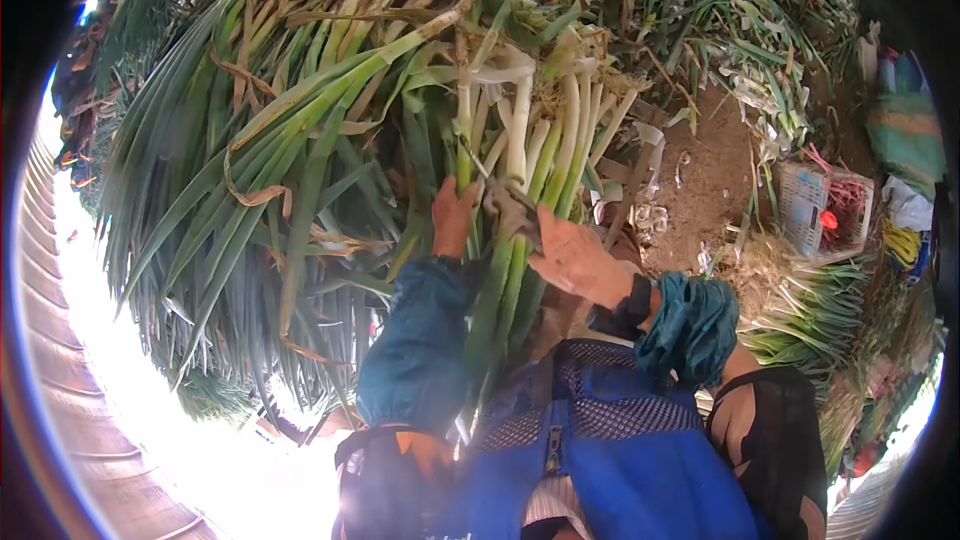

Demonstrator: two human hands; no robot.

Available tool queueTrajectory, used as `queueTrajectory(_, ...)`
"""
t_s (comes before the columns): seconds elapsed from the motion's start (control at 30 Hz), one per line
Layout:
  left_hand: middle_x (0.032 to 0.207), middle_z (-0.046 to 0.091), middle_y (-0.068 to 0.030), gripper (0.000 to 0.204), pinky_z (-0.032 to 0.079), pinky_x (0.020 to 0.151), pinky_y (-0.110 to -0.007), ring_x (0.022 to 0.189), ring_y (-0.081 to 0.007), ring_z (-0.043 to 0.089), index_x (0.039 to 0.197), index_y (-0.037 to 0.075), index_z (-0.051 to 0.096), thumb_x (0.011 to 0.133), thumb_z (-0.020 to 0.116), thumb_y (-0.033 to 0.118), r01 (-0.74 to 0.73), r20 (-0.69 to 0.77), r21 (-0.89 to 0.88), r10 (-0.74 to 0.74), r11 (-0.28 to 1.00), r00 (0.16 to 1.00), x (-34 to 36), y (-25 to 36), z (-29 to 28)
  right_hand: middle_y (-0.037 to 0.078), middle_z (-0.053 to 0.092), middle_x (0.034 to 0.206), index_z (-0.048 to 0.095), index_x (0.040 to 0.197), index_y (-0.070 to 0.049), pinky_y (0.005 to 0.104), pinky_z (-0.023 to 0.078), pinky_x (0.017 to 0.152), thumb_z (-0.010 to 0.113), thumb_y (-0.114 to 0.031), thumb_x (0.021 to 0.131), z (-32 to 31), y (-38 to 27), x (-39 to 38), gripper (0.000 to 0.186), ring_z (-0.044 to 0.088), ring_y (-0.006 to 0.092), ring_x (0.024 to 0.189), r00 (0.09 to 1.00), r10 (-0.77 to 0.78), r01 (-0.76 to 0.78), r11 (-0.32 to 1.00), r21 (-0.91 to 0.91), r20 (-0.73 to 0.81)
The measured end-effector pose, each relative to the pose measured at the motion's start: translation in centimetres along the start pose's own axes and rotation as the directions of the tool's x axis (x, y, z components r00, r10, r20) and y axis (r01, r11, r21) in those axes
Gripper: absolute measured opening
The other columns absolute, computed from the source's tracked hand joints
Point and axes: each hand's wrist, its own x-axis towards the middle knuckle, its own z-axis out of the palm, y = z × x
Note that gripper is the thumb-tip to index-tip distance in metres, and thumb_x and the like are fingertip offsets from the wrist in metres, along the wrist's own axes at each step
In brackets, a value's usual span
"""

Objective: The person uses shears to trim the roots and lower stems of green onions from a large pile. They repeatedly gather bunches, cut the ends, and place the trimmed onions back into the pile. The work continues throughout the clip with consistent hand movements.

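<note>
My left hand [455,215] is closed around the stalk of a green onion [463,105], whose white stem points away from me. Just right of it, my right hand [578,258] grips a small metal bladed tool [508,204] with a thin curved tip, which reaches to the held stalk. Its exact kind is hard to make out. Several peeled green onions [548,160] with pale stems and roots lie beneath the tool, their leaves running toward my lap. Left of my left hand is a large heap of unpeeled green onions [330,130] with dry outer leaves.
Stripped leaves [740,30] litter the far right, beside bare brown soil [710,175]. A pale plastic crate [805,210] holding reddish ties stands at right. Near it lies a pile of trimmed green onions [810,315]. A blue apron [620,450] covers my lap.
</note>
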Motion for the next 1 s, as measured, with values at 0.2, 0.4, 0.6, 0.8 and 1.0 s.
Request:
queueTrajectory(0.2, 0.094, 0.059, -0.0029, 0.047, 0.043, 0.074, -0.027, 0.080, -0.0109, 0.052, 0.131, -0.002, 0.050, 0.088, 0.059, 0.014, 0.203, 0.121, -0.338, -0.172, 0.919, 0.978, -3.9, 0.5, -1.3, 0.028, 0.056, 0.095, 0.033, 0.128, 0.014, 0.0475, 0.049, 0.061, 0.067, -0.023, 0.079, -1.2, -0.5, -1.2, 0.070, 0.059, 0.0430, 0.079, 0.989, 0.074, -0.080, 0.996, 0.043, 0.129)
queueTrajectory(0.4, 0.094, 0.060, -0.0006, 0.056, 0.043, 0.068, -0.024, 0.075, -0.0087, 0.050, 0.139, 0.001, 0.043, 0.087, 0.060, 0.015, 0.267, 0.133, -0.360, -0.234, 0.894, 0.963, -5.1, 0.3, -1.7, 0.029, 0.058, 0.086, 0.032, 0.124, 0.012, 0.0485, 0.051, 0.065, 0.065, -0.021, 0.079, -0.8, -1.8, -2.8, 0.065, 0.060, 0.0444, 0.076, 0.986, 0.061, -0.065, 0.998, 0.020, 0.158)
queueTrajectory(0.6, 0.084, 0.059, -0.0003, 0.061, 0.042, 0.060, -0.024, 0.067, -0.0090, 0.051, 0.142, 0.003, 0.040, 0.087, 0.061, 0.016, 0.256, 0.148, -0.480, -0.210, 0.839, 0.966, -6.7, 0.8, -2.3, 0.030, 0.060, 0.081, 0.040, 0.104, 0.005, 0.0517, 0.051, 0.069, 0.061, -0.013, 0.077, -0.1, 0.0, 3.1, 0.039, 0.062, 0.0470, 0.078, 0.992, 0.122, -0.123, 0.992, -0.024, -0.041)
queueTrajectory(0.8, 0.080, 0.057, 0.0000, 0.059, 0.042, 0.059, -0.023, 0.065, -0.0087, 0.051, 0.142, 0.007, 0.042, 0.087, 0.060, 0.015, 0.397, 0.220, -0.464, -0.331, 0.792, 0.918, -8.0, 2.0, -2.9, 0.027, 0.062, 0.078, 0.040, 0.101, 0.006, 0.0512, 0.051, 0.068, 0.061, -0.013, 0.076, 0.0, -0.1, 3.4, 0.037, 0.062, 0.0463, 0.078, 0.977, 0.165, -0.167, 0.986, 0.002, 0.136)
queueTrajectory(1.0, 0.085, 0.060, -0.0036, 0.059, 0.043, 0.061, -0.026, 0.070, -0.0106, 0.052, 0.139, 0.002, 0.044, 0.083, 0.059, 0.013, 0.426, 0.253, -0.409, -0.348, 0.807, 0.903, -9.5, 0.7, -3.2, 0.027, 0.062, 0.077, 0.039, 0.107, 0.011, 0.0502, 0.051, 0.066, 0.060, -0.013, 0.076, -1.0, 0.6, 8.0, 0.045, 0.062, 0.0448, 0.076, 0.986, 0.111, -0.121, 0.989, -0.082, -0.121)
